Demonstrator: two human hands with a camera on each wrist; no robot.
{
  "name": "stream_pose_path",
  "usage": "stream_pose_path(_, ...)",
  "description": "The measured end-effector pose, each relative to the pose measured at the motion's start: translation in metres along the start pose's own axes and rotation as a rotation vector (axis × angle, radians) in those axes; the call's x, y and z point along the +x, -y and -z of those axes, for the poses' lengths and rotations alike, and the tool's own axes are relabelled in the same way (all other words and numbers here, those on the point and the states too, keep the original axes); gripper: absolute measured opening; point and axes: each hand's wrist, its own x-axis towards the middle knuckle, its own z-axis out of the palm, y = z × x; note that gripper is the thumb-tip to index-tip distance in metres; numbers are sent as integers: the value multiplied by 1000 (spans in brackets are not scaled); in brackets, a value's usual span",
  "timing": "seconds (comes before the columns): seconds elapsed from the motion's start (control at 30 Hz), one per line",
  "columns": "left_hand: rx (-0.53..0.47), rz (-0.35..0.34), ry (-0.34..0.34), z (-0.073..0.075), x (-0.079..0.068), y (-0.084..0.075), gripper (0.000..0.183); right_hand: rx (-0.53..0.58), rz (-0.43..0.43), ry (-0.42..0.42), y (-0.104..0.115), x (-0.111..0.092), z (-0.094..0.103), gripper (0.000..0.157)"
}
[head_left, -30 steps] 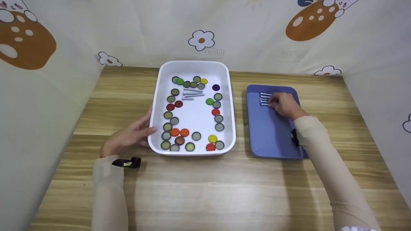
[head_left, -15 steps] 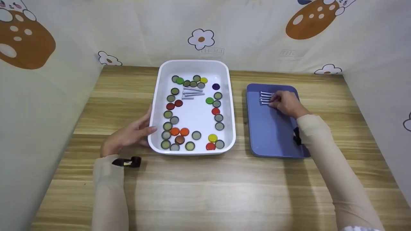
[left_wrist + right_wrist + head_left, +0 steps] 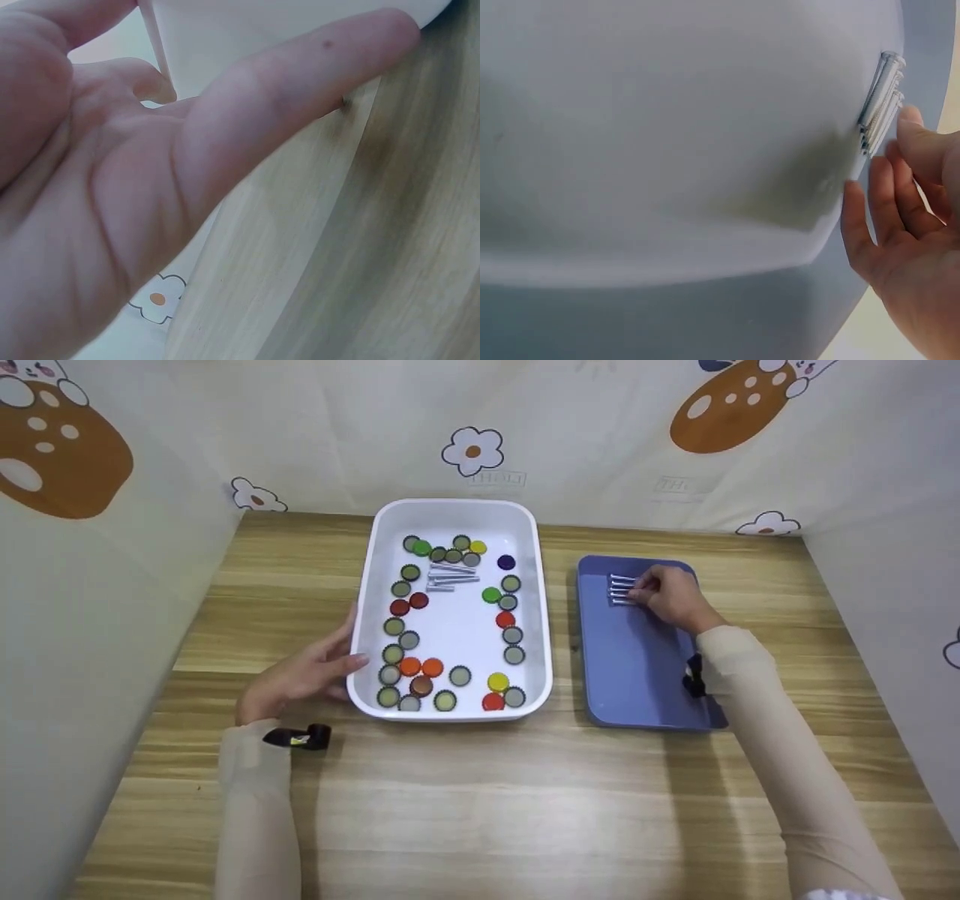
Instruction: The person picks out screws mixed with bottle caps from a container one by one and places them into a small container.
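Observation:
My right hand (image 3: 673, 596) reaches into the blue tray (image 3: 626, 675), thumb and fingertips bent about the ends of several silver screws (image 3: 621, 589). These lie side by side near the tray's far left corner. In the right wrist view, the thumb tip is right at the screws (image 3: 881, 105), with the other fingers curled below it. My left hand (image 3: 306, 673) rests against the left side of the white tub (image 3: 544, 660), thumb at the rim. The left wrist view shows that thumb (image 3: 277, 97) held straight and the other fingers partly hidden behind the palm.
Inside the white tub, bottle caps (image 3: 432, 667) of several colours lie around the edges of its floor. Several more silver screws (image 3: 454, 575) sit near its far end. Both containers stand on a wood-grain table (image 3: 465, 802). Printed cloth walls (image 3: 360, 442) border it.
My right hand has shifted slightly right and its forearm a little outward, with the fingertips still at the screws. The left hand keeps its place beside the tub.

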Motion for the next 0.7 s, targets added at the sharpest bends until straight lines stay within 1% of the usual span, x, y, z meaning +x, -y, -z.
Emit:
stream_pose_path(0.1, -13, 4, 0, 0, 0, 0, 82, 19, 6, -44, 3, 0, -1, 22)
stream_pose_path(0.33, 5, 12, -9, 1, 1, 0, 83, 25, 89, -223, 13, 2, -11, 16)
stream_pose_path(0.47, -1, 14, -6, 1, 1, 0, 82, 60, 170, -267, 21, 2, -17, 14)
stream_pose_path(0.57, 5, 14, -14, 1, 1, 0, 82, 61, 234, -293, 27, 3, -21, 14)
stream_pose_path(0.7, 13, 13, -22, 1, 0, -1, 82, 46, 255, -320, 36, 4, -24, 12)
